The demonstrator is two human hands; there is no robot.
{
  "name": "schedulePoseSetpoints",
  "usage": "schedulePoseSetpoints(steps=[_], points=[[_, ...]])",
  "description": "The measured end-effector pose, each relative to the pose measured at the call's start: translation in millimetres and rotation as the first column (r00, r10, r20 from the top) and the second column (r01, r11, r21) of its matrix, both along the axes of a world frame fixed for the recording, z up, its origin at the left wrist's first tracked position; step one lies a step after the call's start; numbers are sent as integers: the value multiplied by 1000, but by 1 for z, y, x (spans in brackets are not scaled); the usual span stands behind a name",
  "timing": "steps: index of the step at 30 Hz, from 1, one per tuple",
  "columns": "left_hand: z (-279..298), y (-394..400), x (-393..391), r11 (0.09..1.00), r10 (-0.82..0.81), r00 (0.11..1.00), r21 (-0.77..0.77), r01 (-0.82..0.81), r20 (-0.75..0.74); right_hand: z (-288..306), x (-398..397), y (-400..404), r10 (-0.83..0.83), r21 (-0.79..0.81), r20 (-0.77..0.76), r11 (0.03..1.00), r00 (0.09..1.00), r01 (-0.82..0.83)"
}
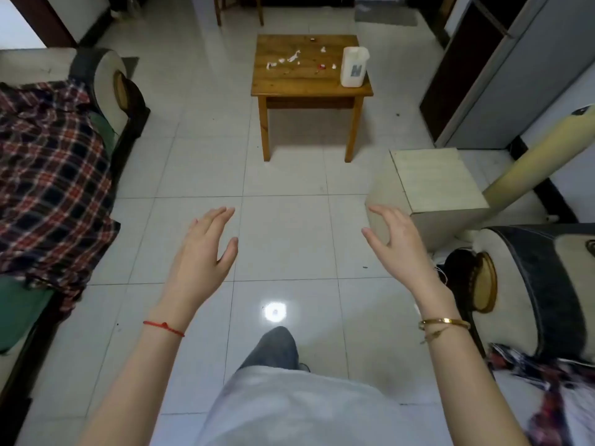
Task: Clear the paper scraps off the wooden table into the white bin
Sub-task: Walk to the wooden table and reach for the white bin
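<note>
Head camera view, looking forward and down across a white tiled floor [283, 239] in a living room. A small wooden table [309, 82] stands well ahead, out of arm's reach. Scattered across its top are white paper scraps [291, 57], with one or two small red bits among them; they are too small to tell apart further. The white bin [354, 66] stands upright on the table's right-hand side, near the front edge, close beside the scraps.

Both arms are raised in front of the body. The left hand [201, 249] is spread with fingers apart, holding nothing; a red string bracelet [163, 326] circles that wrist. The right hand [397, 239] has its fingers loosely curved, also empty; gold bangles [444, 323] sit on that wrist.

Judging from this, the task is at its very start: the approach, with no scrap yet picked up. The next move calls for walking up to the table until the scraps are within reach, then pinching or sweeping the small light pieces together toward the bin.

The bin's front carries a dark mark resembling a block letter H; nothing else readable.

A plaid blanket [54, 175] covers a sofa at left.
</note>
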State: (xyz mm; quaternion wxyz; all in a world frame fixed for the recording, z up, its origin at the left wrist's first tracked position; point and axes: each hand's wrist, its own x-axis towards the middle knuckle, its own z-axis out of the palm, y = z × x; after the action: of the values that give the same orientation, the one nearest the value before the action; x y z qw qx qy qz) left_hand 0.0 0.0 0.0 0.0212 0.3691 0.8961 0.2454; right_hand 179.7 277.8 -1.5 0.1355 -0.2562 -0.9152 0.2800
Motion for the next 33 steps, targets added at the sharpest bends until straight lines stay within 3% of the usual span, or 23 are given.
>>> schedulePoseSetpoints(steps=[11, 21, 33], points=[[-27, 91, -112, 1000, 7, 1000, 13, -8, 7, -29, -105, 89, -44, -22, 38, 999, 998, 45], [-13, 230, -281, 997, -78, 997, -6, 78, 10, -13, -254, 208, -128, -7, -10, 992, 992, 128], [-21, 411, -412, 981, -187, 981, -39, 189, 43, -30, -365, 352, -247, -53, 9, 968, 969, 247]])
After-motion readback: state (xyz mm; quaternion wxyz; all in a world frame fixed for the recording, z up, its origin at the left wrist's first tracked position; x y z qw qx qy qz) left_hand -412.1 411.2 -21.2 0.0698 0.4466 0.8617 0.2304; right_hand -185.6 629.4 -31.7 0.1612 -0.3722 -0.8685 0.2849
